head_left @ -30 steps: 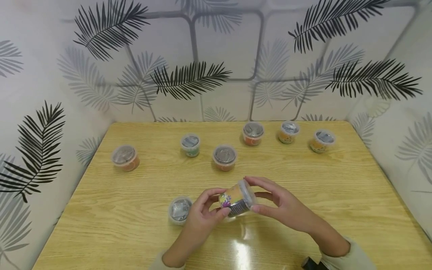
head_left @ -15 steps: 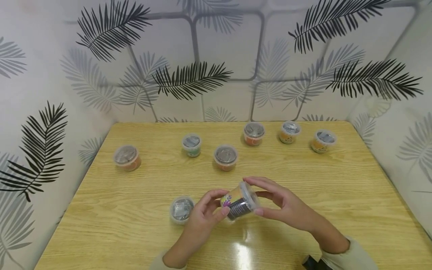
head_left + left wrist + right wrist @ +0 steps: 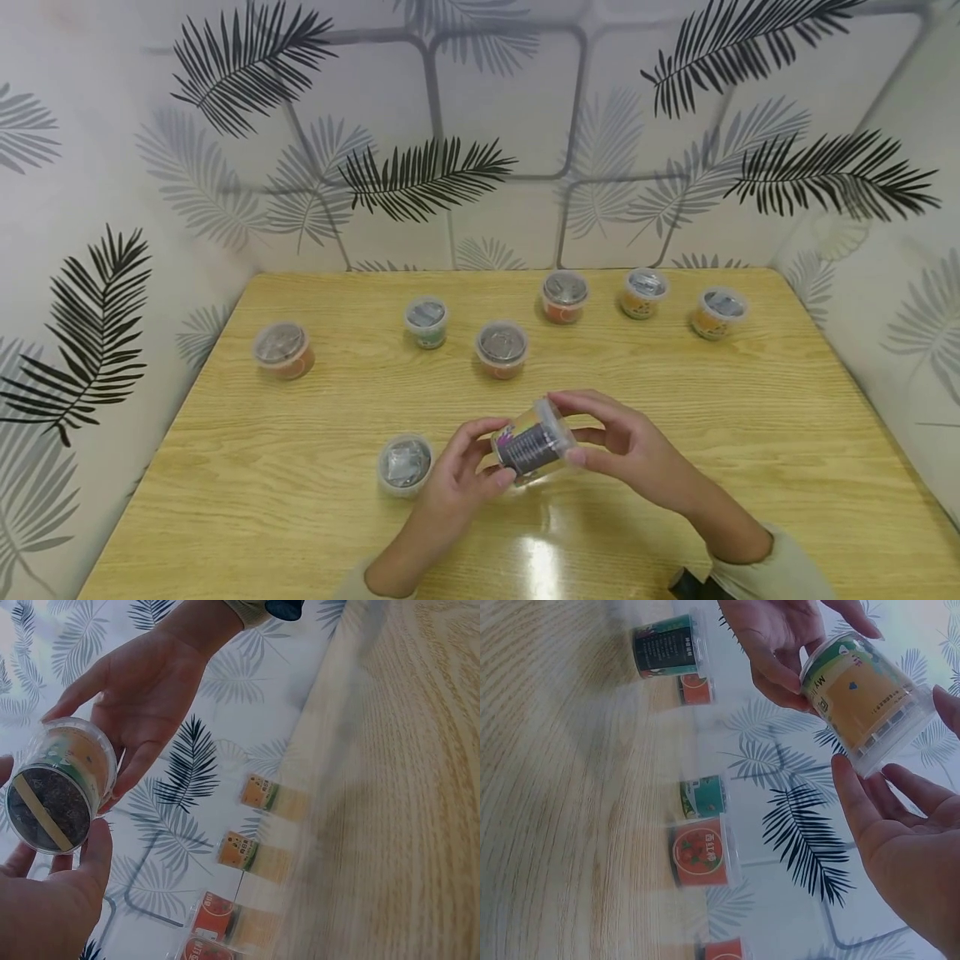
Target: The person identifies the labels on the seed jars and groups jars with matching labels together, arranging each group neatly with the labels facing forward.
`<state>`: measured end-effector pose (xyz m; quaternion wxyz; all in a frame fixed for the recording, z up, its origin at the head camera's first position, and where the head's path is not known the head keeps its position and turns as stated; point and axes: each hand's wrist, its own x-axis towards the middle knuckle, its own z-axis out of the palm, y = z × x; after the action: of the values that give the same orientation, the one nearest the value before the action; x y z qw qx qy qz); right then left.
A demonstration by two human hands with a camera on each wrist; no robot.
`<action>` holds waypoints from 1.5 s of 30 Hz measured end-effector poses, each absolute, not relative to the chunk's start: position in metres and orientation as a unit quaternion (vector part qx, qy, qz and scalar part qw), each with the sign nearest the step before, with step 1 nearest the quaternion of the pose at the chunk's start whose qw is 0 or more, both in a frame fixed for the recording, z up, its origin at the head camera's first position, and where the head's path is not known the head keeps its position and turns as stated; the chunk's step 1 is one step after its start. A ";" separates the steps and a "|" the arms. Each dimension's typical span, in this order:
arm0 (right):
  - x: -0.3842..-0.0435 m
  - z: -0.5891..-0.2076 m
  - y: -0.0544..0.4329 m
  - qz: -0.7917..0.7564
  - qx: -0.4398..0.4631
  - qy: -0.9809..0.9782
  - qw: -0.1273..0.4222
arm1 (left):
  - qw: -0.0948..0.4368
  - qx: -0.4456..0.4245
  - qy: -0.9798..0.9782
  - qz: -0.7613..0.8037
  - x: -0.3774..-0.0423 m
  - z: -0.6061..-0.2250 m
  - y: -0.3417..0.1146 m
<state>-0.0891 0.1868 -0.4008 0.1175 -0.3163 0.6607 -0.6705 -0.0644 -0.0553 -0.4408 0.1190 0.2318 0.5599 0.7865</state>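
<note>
A clear plastic cup (image 3: 531, 443) with a lid and a printed label is held tilted above the table, its lid toward the right. My left hand (image 3: 461, 475) grips the base end, thumb in front and fingers behind. My right hand (image 3: 633, 454) holds the lid rim between fingers and thumb. In the left wrist view, the cup's base (image 3: 49, 810) shows dark contents and a tan strip across it. The orange and green side of the label (image 3: 862, 694) faces the right wrist camera. Beside my left wrist stands another lidded cup (image 3: 405, 465), partly covered by the hand.
Further back on the wooden table (image 3: 262, 467) stand several lidded cups: an orange-red one (image 3: 285, 350) at left, a green one (image 3: 426, 323), a reddish one (image 3: 501, 350) and a red one (image 3: 564, 297) mid-table, and yellow-orange ones (image 3: 717, 314) at right. A patterned wall (image 3: 495, 225) rises behind.
The held cup has been turned about its long axis, bringing more of the dark text panel to the top. Both hands stay in nearly the same place.
</note>
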 end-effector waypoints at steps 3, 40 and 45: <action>-0.089 -0.401 0.187 -0.671 -0.307 0.665 0.116 | 0.128 0.244 0.543 0.793 -0.063 -0.440 -0.053; -0.089 -0.401 0.190 -0.702 -0.335 0.612 0.142 | 0.190 0.225 0.522 0.801 -0.062 -0.438 -0.054; -0.089 -0.403 0.190 -0.709 -0.318 0.612 0.151 | 0.182 0.226 0.535 0.793 -0.061 -0.437 -0.054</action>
<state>-0.0889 0.1902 -0.4033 0.1510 -0.3177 0.6116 -0.7087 -0.0614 -0.0544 -0.4375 0.1816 0.2259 0.5354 0.7933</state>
